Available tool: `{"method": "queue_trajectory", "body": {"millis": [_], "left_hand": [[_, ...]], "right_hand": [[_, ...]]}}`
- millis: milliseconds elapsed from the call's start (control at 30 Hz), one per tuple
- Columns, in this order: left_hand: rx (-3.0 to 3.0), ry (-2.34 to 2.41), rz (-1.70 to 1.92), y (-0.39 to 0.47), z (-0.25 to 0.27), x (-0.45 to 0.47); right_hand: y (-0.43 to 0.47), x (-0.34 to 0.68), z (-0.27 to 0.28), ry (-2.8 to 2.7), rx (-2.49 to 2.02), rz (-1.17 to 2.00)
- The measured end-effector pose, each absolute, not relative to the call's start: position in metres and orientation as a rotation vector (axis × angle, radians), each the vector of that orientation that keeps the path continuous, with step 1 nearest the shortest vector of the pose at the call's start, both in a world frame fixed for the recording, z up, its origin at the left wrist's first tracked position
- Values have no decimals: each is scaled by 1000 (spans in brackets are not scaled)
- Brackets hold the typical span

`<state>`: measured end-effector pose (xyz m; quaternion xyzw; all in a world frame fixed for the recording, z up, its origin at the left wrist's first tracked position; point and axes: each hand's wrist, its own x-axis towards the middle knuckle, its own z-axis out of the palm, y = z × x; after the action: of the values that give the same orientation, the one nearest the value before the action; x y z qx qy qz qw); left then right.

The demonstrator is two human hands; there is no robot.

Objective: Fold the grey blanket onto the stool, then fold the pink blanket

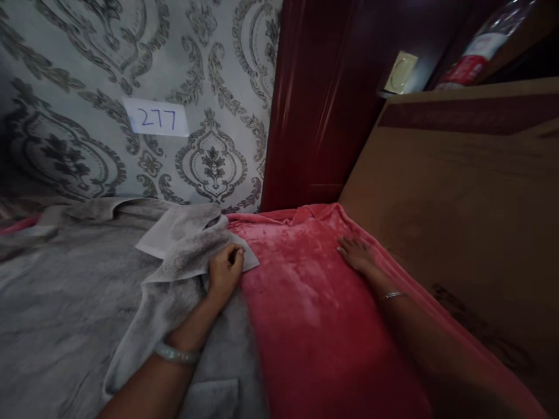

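My left hand (pixel 226 269) has its fingers curled together on the edge of a bunched grey plush cloth (pixel 187 250), with a pale flap of it showing past the fingertips. The exact grip is partly hidden by the hand. That cloth lies in folds over a wider grey plush cover (pixel 78 320). To the right, my right hand (pixel 356 254) lies flat with fingers spread on a red-pink plush blanket (pixel 301 302), near its right edge. Nothing is held in it.
A large cardboard box (pixel 458 192) stands along the right side, and a plastic bottle (pixel 476 55) with a red label sits behind its top edge. Behind are a patterned wall (pixel 218 75) with a paper marked 277 (pixel 157 118) and a dark red door panel (pixel 314 105).
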<state>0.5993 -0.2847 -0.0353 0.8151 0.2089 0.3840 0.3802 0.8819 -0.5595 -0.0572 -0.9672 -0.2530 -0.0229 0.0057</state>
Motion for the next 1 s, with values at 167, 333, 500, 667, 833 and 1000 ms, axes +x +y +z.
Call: {"method": "queue_trajectory", "body": {"millis": [167, 333, 500, 667, 833, 1000], "left_hand": [[2155, 546, 938, -286, -34, 603], [2248, 572, 796, -294, -29, 595], [2321, 651, 787, -297, -18, 553], [2404, 774, 764, -276, -9, 472], [2508, 984, 707, -254, -20, 381], [2824, 1143, 517, -252, -43, 348]], "right_hand": [[-617, 818, -70, -826, -2990, -106], [-676, 768, -100, -619, -3058, -125], [-712, 744, -108, -535, -3009, -190], [-667, 662, -86, -869, -2547, -124], [-569, 550, -53, -1297, -2096, 64], [-505, 483, -13, -1458, -2288, 176]]}}
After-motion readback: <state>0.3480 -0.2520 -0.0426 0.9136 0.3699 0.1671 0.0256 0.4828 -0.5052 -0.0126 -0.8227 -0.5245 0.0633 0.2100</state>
